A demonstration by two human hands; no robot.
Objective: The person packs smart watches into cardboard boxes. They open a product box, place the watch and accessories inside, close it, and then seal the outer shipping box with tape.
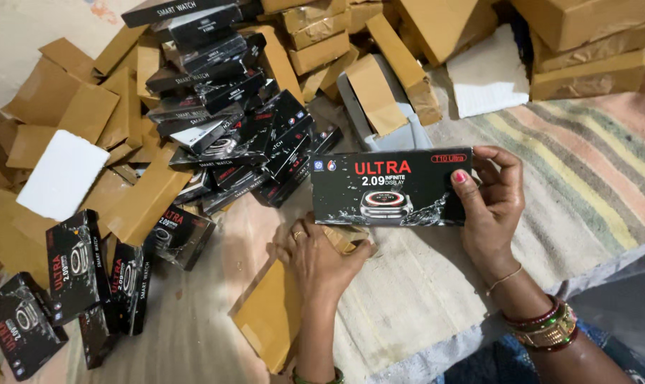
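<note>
Black watch box is up in the air in the head view, held flat with its picture side up. The right hand has it by the right end; that grip is pinching the box, thumb on top and fingers behind. The left hand is lower down. It lies flat on a brown cardboard sleeve on the floor, and its grip is spread out, pressing and not holding.

The sleeve lies on a pale striped mat. To the left sits a big heap of black boxes, with more brown cardboard pieces around it and brown cartons at the top.

It looks like the packing step: one box is picked and the sleeve is ready. The next move would need the box end lined up with the sleeve's open mouth, while the left hand keeps the sleeve from sliding.
</note>
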